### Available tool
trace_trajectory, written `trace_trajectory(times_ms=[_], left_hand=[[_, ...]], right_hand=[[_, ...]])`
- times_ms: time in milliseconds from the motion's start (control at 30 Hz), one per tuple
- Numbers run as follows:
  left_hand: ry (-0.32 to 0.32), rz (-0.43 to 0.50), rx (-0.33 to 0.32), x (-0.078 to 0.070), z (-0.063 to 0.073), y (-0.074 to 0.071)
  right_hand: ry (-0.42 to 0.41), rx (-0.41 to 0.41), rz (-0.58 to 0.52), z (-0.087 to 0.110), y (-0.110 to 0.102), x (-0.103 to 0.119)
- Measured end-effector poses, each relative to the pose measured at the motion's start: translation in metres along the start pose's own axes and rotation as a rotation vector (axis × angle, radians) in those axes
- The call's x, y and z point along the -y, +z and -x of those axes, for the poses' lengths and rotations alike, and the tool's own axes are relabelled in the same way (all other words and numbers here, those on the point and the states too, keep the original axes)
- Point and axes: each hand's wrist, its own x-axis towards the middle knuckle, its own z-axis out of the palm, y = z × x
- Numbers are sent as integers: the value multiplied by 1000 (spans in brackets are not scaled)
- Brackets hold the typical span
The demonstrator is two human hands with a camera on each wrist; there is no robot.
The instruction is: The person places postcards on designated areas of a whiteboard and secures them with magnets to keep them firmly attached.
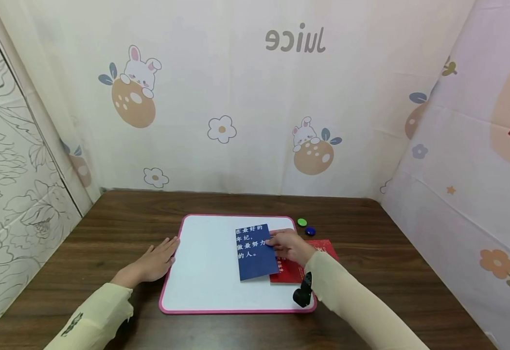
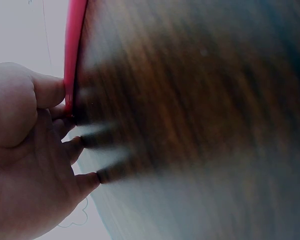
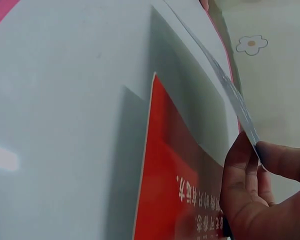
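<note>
My right hand (image 1: 291, 247) pinches the right edge of a dark blue card (image 1: 255, 257) with white writing, thumb on top. In the right wrist view the blue card's edge stands tilted above a whiteboard (image 3: 55, 125), casting a shadow on it. Beneath lies a red card (image 3: 165, 150) with white characters, partly covered by the hand. On the left, my left hand (image 1: 156, 260) lies with its fingers straight at the whiteboard's pink rim (image 1: 172, 262). Its thumb touches that rim in the left wrist view.
A green round piece (image 1: 302, 222) and a blue round piece (image 1: 310, 231) lie beyond the board's upper right corner. More red card (image 1: 328, 247) shows past the right wrist. The brown wooden table (image 1: 128, 214) meets a patterned curtain (image 1: 184, 160) at the back.
</note>
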Motion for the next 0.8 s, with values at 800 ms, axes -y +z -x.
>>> trace_trajectory(times_ms=[800], left_hand=[[-34, -3, 2, 0, -3, 2]], right_hand=[[-93, -73, 158, 1, 22, -5]])
